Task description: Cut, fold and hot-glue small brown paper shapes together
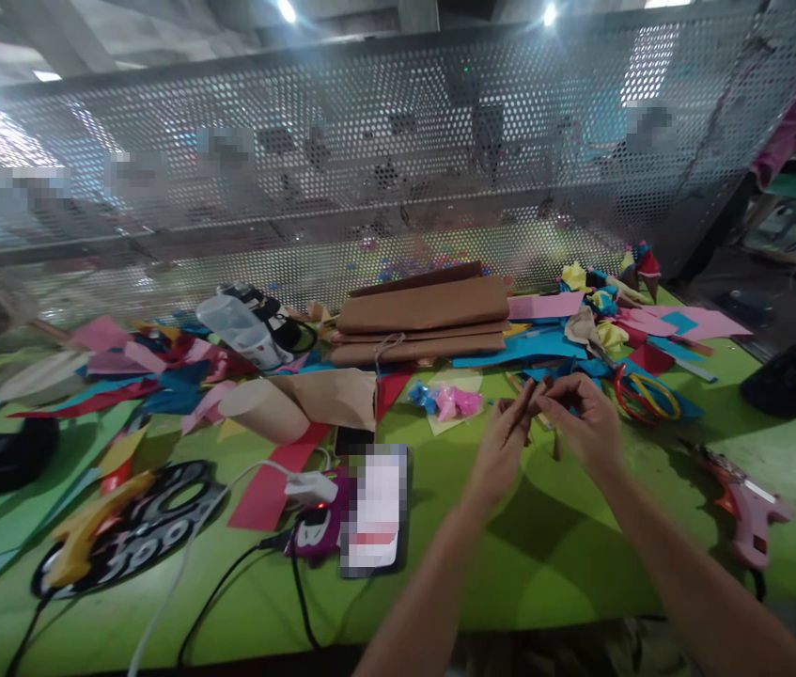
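Note:
My left hand [501,449] and my right hand [583,414] meet above the green table, fingers pinched together. Between them is a small dark brown piece [542,387], thin like paper or felt; its exact kind is too blurred to tell, and my fingers cover most of it. A narrow brown end [556,444] hangs below my right fingers. To the left of my hands lies a clear packet [445,401] with blue and pink contents. Red and yellow scissors [646,393] rest just right of my right hand.
Folded brown sheets [422,315] lie at the back among coloured scraps. A pink glue gun [746,508] is at the right, a yellow one [98,527] at the left. A phone [375,508] sits beside a purple power strip [319,531] with trailing cords. Perforated metal panel [369,169] stands behind.

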`<move>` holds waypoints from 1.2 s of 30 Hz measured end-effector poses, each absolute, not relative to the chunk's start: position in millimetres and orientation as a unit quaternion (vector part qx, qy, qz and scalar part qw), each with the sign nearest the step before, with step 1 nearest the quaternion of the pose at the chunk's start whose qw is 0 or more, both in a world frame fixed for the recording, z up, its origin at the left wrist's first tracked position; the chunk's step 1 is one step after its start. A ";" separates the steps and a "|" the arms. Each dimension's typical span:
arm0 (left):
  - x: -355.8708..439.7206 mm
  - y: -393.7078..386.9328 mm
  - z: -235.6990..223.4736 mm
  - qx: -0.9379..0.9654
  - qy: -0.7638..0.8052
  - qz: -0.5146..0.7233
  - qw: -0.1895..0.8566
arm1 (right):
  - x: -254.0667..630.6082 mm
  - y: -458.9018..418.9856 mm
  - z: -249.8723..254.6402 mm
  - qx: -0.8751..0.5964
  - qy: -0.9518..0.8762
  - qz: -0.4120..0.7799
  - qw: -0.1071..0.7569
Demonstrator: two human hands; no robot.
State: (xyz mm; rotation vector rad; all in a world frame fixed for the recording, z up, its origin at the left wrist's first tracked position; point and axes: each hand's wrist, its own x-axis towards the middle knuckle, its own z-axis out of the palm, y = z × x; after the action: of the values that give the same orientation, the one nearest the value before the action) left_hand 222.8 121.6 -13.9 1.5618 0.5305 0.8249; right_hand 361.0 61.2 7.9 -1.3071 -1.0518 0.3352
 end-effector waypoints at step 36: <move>228.8 119.5 -15.9 0.571 0.217 0.367 0.702 | 372.6 55.6 14.1 -0.539 -0.519 0.274 0.604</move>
State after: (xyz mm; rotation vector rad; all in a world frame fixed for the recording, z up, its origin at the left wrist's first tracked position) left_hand 228.8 119.5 -15.9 1.2705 0.4820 0.8181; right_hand 372.6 55.6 14.1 -1.2474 -1.2016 0.6348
